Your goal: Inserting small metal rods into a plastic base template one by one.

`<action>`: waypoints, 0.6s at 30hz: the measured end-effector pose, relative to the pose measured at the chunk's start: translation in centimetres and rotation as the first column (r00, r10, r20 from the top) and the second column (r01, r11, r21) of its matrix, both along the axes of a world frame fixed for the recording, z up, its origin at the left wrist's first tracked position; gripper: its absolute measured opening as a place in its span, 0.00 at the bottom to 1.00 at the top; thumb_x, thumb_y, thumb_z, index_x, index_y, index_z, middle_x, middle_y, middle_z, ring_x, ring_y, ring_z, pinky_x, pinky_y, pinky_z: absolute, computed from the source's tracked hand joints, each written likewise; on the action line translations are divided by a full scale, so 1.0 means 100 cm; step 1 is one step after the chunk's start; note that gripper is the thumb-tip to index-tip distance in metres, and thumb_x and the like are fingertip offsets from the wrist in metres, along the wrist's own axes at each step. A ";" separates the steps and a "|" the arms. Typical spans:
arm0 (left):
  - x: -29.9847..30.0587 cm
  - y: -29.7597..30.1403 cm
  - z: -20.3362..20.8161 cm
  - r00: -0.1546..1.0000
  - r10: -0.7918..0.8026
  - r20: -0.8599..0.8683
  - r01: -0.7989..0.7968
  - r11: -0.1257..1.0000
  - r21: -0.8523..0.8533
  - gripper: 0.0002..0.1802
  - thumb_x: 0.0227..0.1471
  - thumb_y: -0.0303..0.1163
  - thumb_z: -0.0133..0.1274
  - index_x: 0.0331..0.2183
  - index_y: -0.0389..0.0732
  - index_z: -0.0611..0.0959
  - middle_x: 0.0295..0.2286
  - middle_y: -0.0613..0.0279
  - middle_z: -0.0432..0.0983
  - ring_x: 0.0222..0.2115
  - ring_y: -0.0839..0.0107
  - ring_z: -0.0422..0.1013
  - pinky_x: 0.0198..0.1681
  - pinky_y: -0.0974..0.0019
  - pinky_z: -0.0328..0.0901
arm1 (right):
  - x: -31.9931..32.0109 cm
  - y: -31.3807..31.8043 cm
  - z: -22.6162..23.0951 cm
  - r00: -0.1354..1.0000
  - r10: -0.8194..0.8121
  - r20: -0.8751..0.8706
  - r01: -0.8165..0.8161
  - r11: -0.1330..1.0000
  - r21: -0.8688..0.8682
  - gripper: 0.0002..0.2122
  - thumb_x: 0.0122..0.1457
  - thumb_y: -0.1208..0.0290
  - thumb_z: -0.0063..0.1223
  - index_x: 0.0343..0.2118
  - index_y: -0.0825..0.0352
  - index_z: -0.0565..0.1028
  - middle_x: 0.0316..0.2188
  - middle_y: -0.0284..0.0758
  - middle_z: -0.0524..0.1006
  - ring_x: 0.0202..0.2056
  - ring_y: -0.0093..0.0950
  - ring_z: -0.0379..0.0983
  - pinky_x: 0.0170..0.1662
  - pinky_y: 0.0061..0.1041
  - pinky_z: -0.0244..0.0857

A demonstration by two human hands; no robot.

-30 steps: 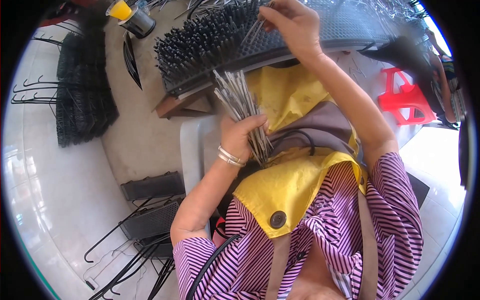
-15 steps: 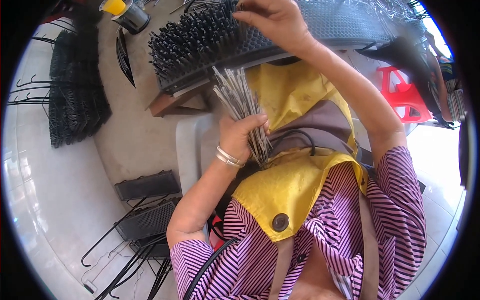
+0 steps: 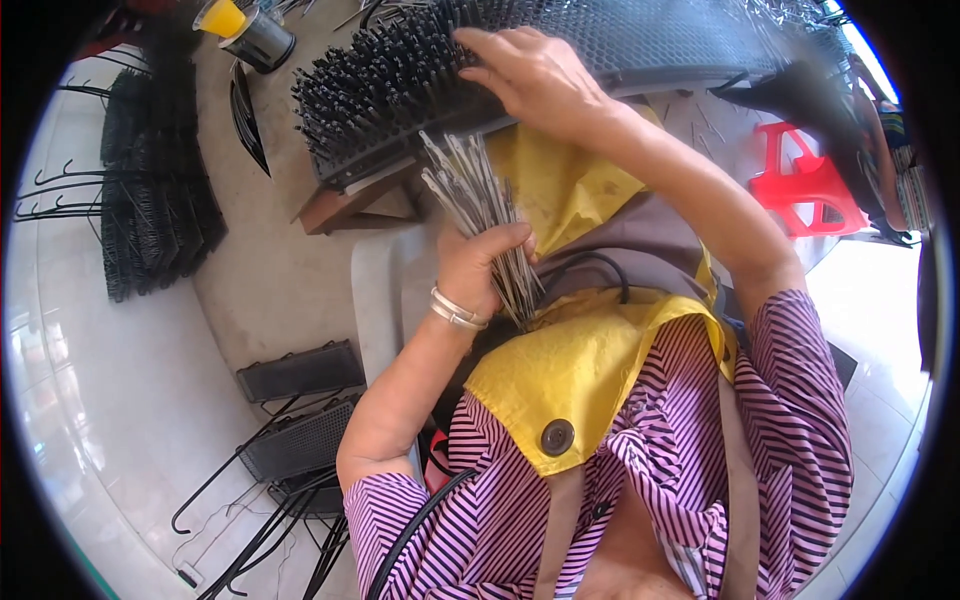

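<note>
Thin metal rods bunched in L hand, fist wrapped snug, by the yellow apron. R hand further out at the edge of the dark upright rods on the mesh panel, thumb n fingers spread. 1 sec ago it was pinching a rod or two, now none visible there, so prob let go. Red stool way back.

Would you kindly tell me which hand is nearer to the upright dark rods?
Right: the right hand is by the right edge of the upright dark rods; the left hand, around a grey rod bundle, is lower in view, apart.
</note>
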State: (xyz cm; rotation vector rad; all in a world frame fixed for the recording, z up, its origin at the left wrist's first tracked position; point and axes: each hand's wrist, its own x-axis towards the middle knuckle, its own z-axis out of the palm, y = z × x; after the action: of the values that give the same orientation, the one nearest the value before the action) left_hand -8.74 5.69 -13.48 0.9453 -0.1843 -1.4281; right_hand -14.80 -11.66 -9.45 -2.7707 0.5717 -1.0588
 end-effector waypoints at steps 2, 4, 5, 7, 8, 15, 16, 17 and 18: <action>0.000 0.000 0.001 1.000 -0.015 0.001 0.015 1.000 0.005 0.16 0.33 0.16 0.53 0.31 0.32 0.70 0.19 0.57 0.70 0.17 0.68 0.68 0.20 0.68 0.65 | -0.008 0.006 0.000 0.989 0.001 0.146 0.007 0.998 -0.057 0.14 0.47 0.71 0.54 0.38 0.67 0.71 0.23 0.41 0.74 0.25 0.35 0.72 0.28 0.27 0.65; 0.000 0.001 0.001 1.000 -0.013 -0.009 0.013 1.000 -0.006 0.17 0.33 0.16 0.53 0.31 0.32 0.70 0.19 0.57 0.70 0.17 0.68 0.68 0.20 0.69 0.65 | -0.022 0.029 0.004 0.974 -0.086 0.208 -0.017 0.893 0.450 0.14 0.48 0.70 0.54 0.38 0.68 0.71 0.23 0.39 0.74 0.24 0.27 0.72 0.27 0.24 0.65; 0.001 0.001 0.000 1.000 -0.010 -0.007 0.010 1.000 -0.006 0.17 0.33 0.16 0.53 0.31 0.32 0.70 0.19 0.57 0.70 0.17 0.68 0.68 0.20 0.69 0.65 | -0.026 0.037 0.003 0.981 -0.105 0.161 -0.008 0.815 0.579 0.13 0.49 0.70 0.54 0.37 0.70 0.71 0.23 0.35 0.75 0.23 0.20 0.71 0.26 0.19 0.65; 0.002 0.001 -0.001 0.997 -0.075 0.002 0.075 0.995 -0.069 0.17 0.32 0.17 0.54 0.31 0.32 0.71 0.19 0.57 0.70 0.17 0.69 0.68 0.20 0.69 0.65 | -0.031 0.044 0.012 0.990 -0.082 0.112 -0.049 0.545 0.837 0.13 0.49 0.70 0.54 0.36 0.70 0.71 0.23 0.33 0.75 0.23 0.19 0.71 0.26 0.18 0.66; 0.002 0.002 0.001 0.997 -0.078 0.005 0.078 0.995 -0.069 0.17 0.32 0.17 0.54 0.31 0.32 0.71 0.19 0.57 0.70 0.17 0.69 0.68 0.20 0.69 0.65 | -0.031 0.046 0.015 0.997 -0.036 0.076 -0.067 0.196 0.978 0.13 0.49 0.70 0.54 0.36 0.71 0.71 0.23 0.32 0.75 0.23 0.18 0.70 0.26 0.17 0.66; -0.001 0.004 0.008 0.970 -0.239 0.050 0.243 0.964 -0.110 0.24 0.34 0.17 0.52 0.40 0.34 0.69 0.23 0.56 0.69 0.20 0.67 0.67 0.24 0.68 0.64 | -0.040 0.049 0.013 0.990 -0.036 0.137 -0.123 0.265 0.956 0.07 0.48 0.75 0.52 0.28 0.73 0.74 0.20 0.31 0.73 0.19 0.16 0.67 0.21 0.13 0.61; -0.002 0.004 0.010 0.970 -0.239 0.043 0.242 0.966 -0.094 0.23 0.33 0.18 0.52 0.38 0.33 0.69 0.23 0.56 0.69 0.20 0.67 0.67 0.23 0.68 0.64 | -0.043 0.049 0.013 0.990 -0.035 0.137 -0.123 0.264 0.957 0.07 0.48 0.75 0.52 0.28 0.73 0.74 0.20 0.31 0.73 0.19 0.16 0.67 0.21 0.13 0.61; -0.002 0.004 0.010 0.970 -0.238 0.042 0.241 0.966 -0.093 0.23 0.33 0.18 0.52 0.38 0.33 0.69 0.23 0.56 0.69 0.20 0.67 0.67 0.23 0.68 0.64 | -0.045 0.050 0.013 0.990 -0.054 0.133 -0.115 0.251 0.961 0.07 0.48 0.75 0.52 0.28 0.73 0.74 0.19 0.31 0.73 0.18 0.15 0.66 0.20 0.13 0.61; -0.003 0.003 0.010 0.972 -0.226 0.056 0.231 0.969 -0.092 0.17 0.33 0.19 0.53 0.32 0.33 0.72 0.20 0.58 0.70 0.18 0.69 0.67 0.22 0.70 0.64 | -0.048 0.050 0.013 0.989 -0.071 0.127 -0.107 0.237 0.966 0.07 0.48 0.75 0.52 0.28 0.73 0.74 0.19 0.31 0.73 0.17 0.15 0.66 0.19 0.14 0.60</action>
State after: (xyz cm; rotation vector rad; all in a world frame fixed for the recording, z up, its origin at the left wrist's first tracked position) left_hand -9.07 5.96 -12.47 0.8977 -0.4050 -1.5943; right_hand -19.59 -6.61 -8.20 -1.5037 0.7998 -0.5099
